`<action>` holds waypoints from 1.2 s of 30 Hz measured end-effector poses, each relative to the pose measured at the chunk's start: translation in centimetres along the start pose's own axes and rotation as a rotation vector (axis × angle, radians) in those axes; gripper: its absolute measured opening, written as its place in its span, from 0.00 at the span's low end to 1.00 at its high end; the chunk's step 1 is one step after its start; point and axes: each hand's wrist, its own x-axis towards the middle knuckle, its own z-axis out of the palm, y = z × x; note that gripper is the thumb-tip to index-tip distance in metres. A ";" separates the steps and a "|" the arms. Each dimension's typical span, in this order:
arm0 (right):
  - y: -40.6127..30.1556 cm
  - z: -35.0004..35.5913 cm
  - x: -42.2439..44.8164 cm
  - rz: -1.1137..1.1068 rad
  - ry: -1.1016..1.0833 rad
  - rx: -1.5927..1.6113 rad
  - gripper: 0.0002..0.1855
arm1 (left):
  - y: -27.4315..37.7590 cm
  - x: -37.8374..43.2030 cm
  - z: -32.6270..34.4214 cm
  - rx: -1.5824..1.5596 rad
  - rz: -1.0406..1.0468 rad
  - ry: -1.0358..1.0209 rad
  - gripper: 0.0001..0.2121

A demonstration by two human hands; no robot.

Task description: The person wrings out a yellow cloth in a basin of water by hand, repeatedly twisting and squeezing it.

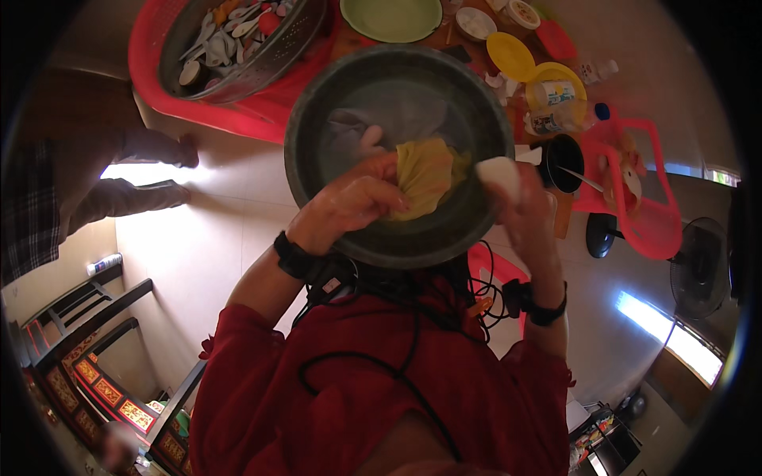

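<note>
My left hand [360,193] grips a wet yellow cloth [424,178] over a large dark basin [411,253] holding cloudy water. My right hand [527,205], partly blurred, holds a white rounded block [499,177], perhaps soap, at the basin's right rim. In the water, behind my left hand, lies a greyish cloth [417,116], partly sunk. Both wrists bear black bands.
Back left, a perforated metal colander [256,77] of spoons stands in a red plastic basket [208,119]. A green basin [391,21], plastic bottles [565,117] and a black pot [562,160] sit beyond and right. Another person [89,172] stands at left. Black cables [411,351] hang across my front.
</note>
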 end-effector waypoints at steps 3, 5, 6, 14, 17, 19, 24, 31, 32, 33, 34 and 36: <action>-2.1 3.3 0.8 -0.214 0.024 -0.164 0.16 | 0.3 -0.2 0.7 0.064 -0.015 -0.025 0.32; -2.7 4.5 1.0 -0.242 -0.002 -0.203 0.14 | 0.5 -0.5 1.1 0.141 0.008 -0.023 0.31; -2.9 4.9 1.1 -0.224 0.078 -0.231 0.14 | 0.4 -0.6 1.3 0.142 0.010 -0.021 0.31; -2.5 6.2 0.7 -0.330 0.164 -0.388 0.14 | 0.8 -0.4 1.6 0.137 -0.007 -0.003 0.30; -2.8 5.9 1.5 -0.132 0.225 -0.431 0.12 | 0.4 -0.2 1.4 0.110 0.018 0.025 0.28; -2.5 6.0 0.9 -0.357 0.156 -0.417 0.13 | 0.1 0.0 0.9 0.101 0.018 0.025 0.28; -2.5 5.9 1.6 -0.262 0.198 -0.523 0.14 | 0.7 -0.5 1.5 0.086 0.010 0.034 0.28; -1.9 6.1 2.1 -0.217 0.209 -0.428 0.15 | 0.5 -0.4 2.0 0.090 0.012 0.053 0.30; -1.8 6.0 2.0 -0.217 0.208 -0.428 0.15 | 0.4 -0.3 2.1 0.068 0.004 0.077 0.30; -1.7 5.8 2.0 -0.226 0.192 -0.424 0.15 | 0.2 -0.3 1.7 0.070 0.004 0.078 0.30; -1.7 5.8 1.9 -0.236 0.176 -0.420 0.15 | -0.2 -0.2 1.0 0.076 0.005 0.047 0.31; -2.5 6.2 1.2 -0.272 0.130 -0.398 0.15 | -0.4 -0.2 0.6 0.082 0.004 0.015 0.31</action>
